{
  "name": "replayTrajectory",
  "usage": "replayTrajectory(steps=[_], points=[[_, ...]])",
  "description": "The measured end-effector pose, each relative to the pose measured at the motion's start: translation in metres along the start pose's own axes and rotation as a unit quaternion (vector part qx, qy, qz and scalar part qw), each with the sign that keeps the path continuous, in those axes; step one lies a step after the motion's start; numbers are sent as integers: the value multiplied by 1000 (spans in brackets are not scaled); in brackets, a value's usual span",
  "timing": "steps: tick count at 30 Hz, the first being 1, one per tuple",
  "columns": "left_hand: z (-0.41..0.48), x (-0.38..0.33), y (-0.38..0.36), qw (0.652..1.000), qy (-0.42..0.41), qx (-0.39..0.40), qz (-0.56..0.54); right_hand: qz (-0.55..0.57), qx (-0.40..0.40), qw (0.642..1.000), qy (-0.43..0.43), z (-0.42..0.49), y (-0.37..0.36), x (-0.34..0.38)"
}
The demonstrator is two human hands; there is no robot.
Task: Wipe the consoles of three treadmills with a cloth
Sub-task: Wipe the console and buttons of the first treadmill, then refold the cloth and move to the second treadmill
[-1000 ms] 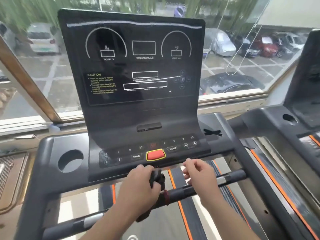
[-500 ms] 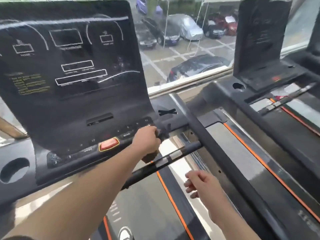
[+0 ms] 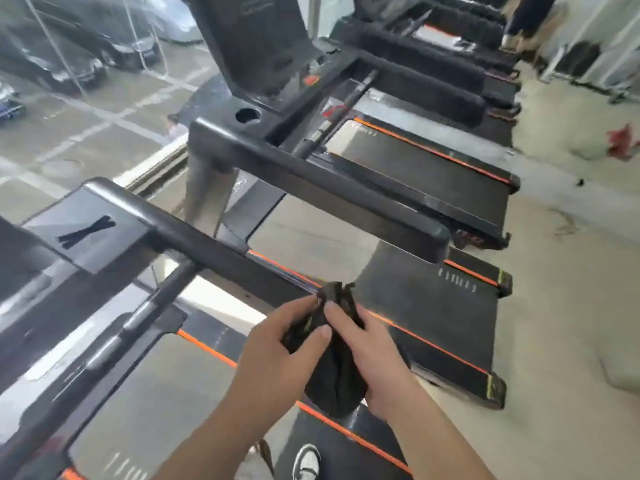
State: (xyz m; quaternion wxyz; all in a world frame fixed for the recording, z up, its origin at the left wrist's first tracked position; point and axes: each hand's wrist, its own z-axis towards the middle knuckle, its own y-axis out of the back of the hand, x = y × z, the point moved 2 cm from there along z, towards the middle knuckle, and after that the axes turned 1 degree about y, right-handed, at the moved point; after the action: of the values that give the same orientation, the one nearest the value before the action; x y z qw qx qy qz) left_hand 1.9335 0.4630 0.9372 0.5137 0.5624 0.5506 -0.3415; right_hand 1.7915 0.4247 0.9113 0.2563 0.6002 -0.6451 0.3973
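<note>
A bunched black cloth (image 3: 336,375) is held between both hands above the right side rail of the near treadmill. My left hand (image 3: 277,344) grips its left side and my right hand (image 3: 374,355) grips its right side. Only the right tray of the near treadmill's console (image 3: 86,220), marked with a black tape X, shows at the left edge. The second treadmill's console (image 3: 256,46) stands upright at top centre, with a red button below it. A third treadmill (image 3: 426,39) lies further back, its console out of view.
Black handrails (image 3: 311,181) jut toward me between the treadmills. Running belts with orange stripes (image 3: 426,178) extend right. A large window (image 3: 86,81) on the left overlooks parked cars. Pale floor (image 3: 571,254) spreads to the right, with a red item lying on it. My shoe (image 3: 306,460) shows below.
The view has swung right, away from the first console. My left hand pulled the cloth off the console edge, and my right hand came up and took hold of it too.
</note>
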Motion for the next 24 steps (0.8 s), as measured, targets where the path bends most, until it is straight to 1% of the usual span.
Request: replayTrajectory(steps=[2,4,6,8,11,14,17,19,21,24], points=[[0,-3,-20,999,2,51,-16,18,-65,997,24,-11,30,-2],[5,2,-36,997,10,80,6,53,-158,985,50,-21,54,-3],[11,8,-49,992,30,116,30,119,-244,961,54,-36,74,-2],[14,6,-63,985,35,163,47,189,-296,935,56,-52,92,0],[17,-4,-89,971,24,233,54,276,-331,900,66,-73,118,4],[12,-9,-118,960,4,274,60,303,-357,880,78,-88,146,2],[3,-11,-151,949,16,307,72,306,-362,876,88,-102,177,0],[-1,-10,-180,942,46,323,74,288,-364,881,90,-109,204,-1],[-3,-11,-212,940,79,324,68,270,-374,882,96,-113,235,0],[-10,-8,-265,945,88,308,65,254,-383,883,96,-117,290,2]])
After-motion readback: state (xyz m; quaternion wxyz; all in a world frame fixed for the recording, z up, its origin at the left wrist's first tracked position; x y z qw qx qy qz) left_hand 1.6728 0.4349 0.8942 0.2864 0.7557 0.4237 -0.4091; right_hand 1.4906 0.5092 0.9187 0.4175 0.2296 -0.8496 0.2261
